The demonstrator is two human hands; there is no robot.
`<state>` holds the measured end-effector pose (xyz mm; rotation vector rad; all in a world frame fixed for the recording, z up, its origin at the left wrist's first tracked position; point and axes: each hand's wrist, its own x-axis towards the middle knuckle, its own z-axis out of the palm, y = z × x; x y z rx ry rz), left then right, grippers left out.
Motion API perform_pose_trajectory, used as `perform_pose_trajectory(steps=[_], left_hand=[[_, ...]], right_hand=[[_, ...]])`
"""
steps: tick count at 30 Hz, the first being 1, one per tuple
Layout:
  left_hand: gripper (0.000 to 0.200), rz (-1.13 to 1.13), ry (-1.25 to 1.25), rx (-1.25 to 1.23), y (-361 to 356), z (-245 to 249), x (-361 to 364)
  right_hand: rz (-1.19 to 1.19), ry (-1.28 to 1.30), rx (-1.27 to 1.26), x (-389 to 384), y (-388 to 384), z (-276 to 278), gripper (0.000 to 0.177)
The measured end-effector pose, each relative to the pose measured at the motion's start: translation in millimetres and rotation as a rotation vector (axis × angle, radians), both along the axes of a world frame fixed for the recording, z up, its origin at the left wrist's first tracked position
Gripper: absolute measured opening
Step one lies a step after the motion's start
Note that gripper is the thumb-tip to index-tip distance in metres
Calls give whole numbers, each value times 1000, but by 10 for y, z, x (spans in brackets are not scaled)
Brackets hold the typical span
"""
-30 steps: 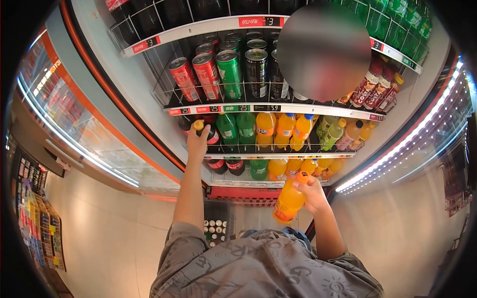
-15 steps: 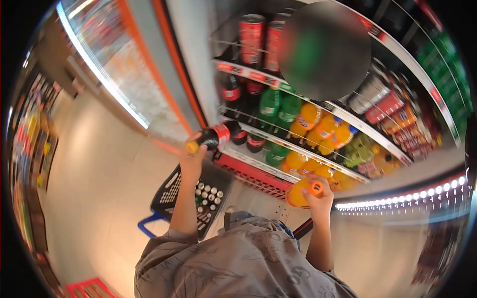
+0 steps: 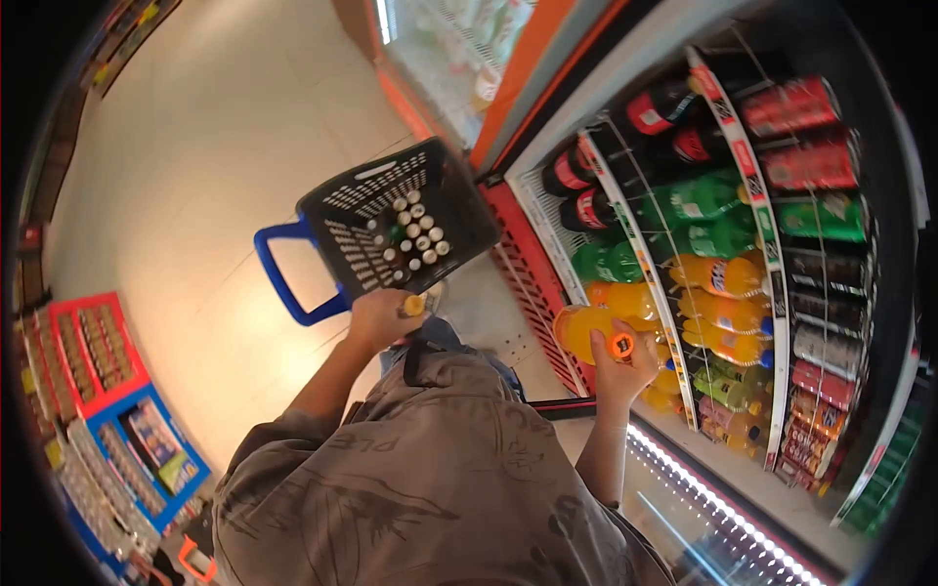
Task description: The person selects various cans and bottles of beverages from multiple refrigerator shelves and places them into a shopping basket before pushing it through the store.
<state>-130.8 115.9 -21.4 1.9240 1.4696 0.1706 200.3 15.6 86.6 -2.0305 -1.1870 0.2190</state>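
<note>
My left hand [image 3: 379, 320] is closed round the neck of a cola bottle, whose yellow cap [image 3: 414, 306] shows beside the fingers. The dark body of that bottle is mostly hidden below the hand. It is held just at the near side of a black shopping basket [image 3: 311, 220], which has a blue handle [image 3: 277, 278] and several cans [image 3: 426, 223] standing inside. My right hand [image 3: 625, 366] grips an orange soda bottle [image 3: 576, 330] with an orange cap, in front of the lower fridge shelf.
An open drinks fridge on the right holds cola bottles [image 3: 657, 105], green bottles [image 3: 699, 198], orange soda bottles [image 3: 721, 275] and red cans [image 3: 806, 161]. The fridge's glass door [image 3: 459, 59] stands beyond the basket. Red and blue display stands [image 3: 147, 454] are at lower left.
The view has turned, and the basket now shows more fully. My left hand has moved down from the fridge to the basket's near side with the cola bottle. My right hand keeps the orange soda.
</note>
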Motion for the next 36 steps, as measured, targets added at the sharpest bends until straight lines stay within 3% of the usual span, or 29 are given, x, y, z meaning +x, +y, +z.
perform_pose_trajectory(steps=[4,10,13,19,23,25,31,34,36], left_hand=[[35,63,-156,130,-90,-128,-57],[36,130,-295,202,232,-162,-134],[36,73,-331,221,500,-359,-117],[36,180,-376,148,876,-1138,-230],[37,68,-324,51,994,-1576,-333],[38,39,-290,-42,1031,-1674,-406],[40,247,-307,-137,854,-2199,-404],[42,306,-328,-198,824,-2350,-394],[41,368,-354,-233,790,-2425,-371]], right_hand=[[230,-81,118,-140,382,-337,27],[404,26,-19,-554,1221,-1098,28],[530,-91,-47,-722,1729,-1829,27],[618,-240,-573,-1148,2447,-3375,25],[744,-343,-740,-1250,2829,-4445,25],[763,-388,-830,-1340,2892,-4816,25],[742,-480,-1133,-1259,2833,-6160,38],[672,-522,-1087,-1263,2779,-6622,23],[590,-474,-1187,-1248,2811,-6789,27]])
